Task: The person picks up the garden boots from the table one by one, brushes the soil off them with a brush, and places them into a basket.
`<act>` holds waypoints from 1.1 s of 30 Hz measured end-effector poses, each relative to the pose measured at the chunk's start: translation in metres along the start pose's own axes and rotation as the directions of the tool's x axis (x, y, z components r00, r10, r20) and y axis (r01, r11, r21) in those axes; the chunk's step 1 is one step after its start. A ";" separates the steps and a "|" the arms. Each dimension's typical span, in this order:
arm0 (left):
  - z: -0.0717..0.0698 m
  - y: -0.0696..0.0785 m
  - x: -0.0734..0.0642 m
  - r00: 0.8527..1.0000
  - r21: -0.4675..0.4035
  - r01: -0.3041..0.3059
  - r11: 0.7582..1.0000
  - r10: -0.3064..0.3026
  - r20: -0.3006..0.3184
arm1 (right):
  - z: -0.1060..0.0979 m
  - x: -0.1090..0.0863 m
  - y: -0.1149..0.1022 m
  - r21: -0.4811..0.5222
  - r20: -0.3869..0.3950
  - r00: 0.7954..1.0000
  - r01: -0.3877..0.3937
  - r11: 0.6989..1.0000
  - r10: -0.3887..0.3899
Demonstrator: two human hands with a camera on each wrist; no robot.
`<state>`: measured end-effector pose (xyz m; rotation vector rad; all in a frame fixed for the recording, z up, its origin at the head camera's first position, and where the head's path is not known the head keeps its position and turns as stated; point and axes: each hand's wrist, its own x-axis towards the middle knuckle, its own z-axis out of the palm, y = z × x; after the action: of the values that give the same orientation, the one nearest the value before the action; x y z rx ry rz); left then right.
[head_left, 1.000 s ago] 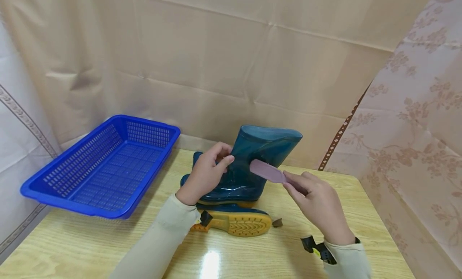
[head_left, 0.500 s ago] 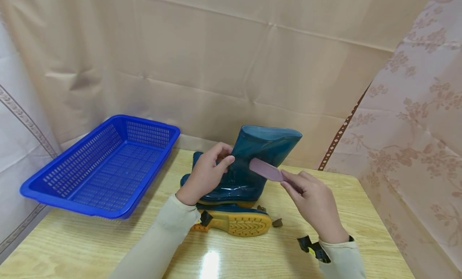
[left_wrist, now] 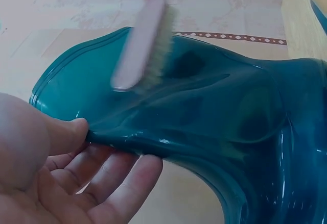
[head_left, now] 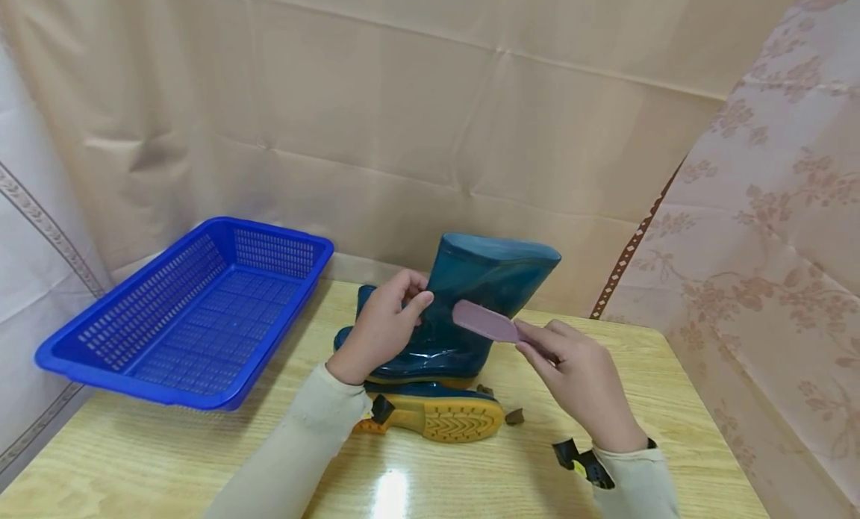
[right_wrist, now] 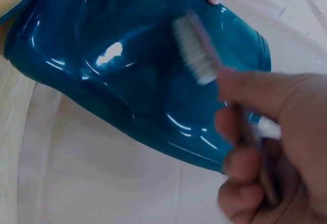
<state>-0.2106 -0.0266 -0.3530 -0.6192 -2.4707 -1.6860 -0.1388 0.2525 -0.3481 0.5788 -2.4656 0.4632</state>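
A dark teal rubber boot (head_left: 463, 347) stands tilted on the table, its shaft leaning to the right. My left hand (head_left: 386, 321) pinches the shaft's edge between thumb and fingers, as the left wrist view shows up close. In my right hand (head_left: 581, 373) is a pinkish-purple brush (head_left: 485, 322), gripped by its handle. Pale bristles (right_wrist: 194, 50) face the shaft in the right wrist view. The brush head (left_wrist: 140, 45) overlaps the shaft's side in the left wrist view. A second boot lies on its side in front, yellow sole (head_left: 463, 419) toward me.
A blue plastic basket (head_left: 262, 381) stands at the left of the wooden table (head_left: 605, 496). Small brown lumps (head_left: 514, 416) lie beside the sole's right end. Beige cloth (head_left: 376, 131) hangs behind, and a floral cloth (head_left: 793, 280) hangs on the right.
The right hand and brush have moved slightly left and down along the shaft. Another brown lump has come into view behind the lying boot. The left hand keeps its hold.
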 end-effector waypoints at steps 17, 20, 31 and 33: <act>-0.001 0.000 -0.001 1.000 0.003 -0.016 1.000 0.016 0.005 | 0.007 -0.002 0.001 -0.062 0.014 0.999 -0.038 0.997 0.039; -0.001 0.000 -0.002 1.000 0.008 -0.008 1.000 0.008 0.006 | 0.007 -0.001 0.001 -0.065 0.030 0.998 -0.058 0.996 0.060; -0.001 0.001 -0.002 1.000 0.016 0.003 1.000 -0.003 0.011 | 0.004 -0.001 0.000 -0.067 0.088 0.984 -0.153 0.986 0.158; -0.001 0.001 -0.001 1.000 0.021 0.008 1.000 -0.008 0.011 | 0.003 -0.002 -0.001 -0.068 0.113 0.976 -0.177 0.982 0.184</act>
<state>-0.2090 -0.0272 -0.3521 -0.6194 -2.4983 -1.6615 -0.1384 0.2509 -0.3515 0.3693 -2.6496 0.4379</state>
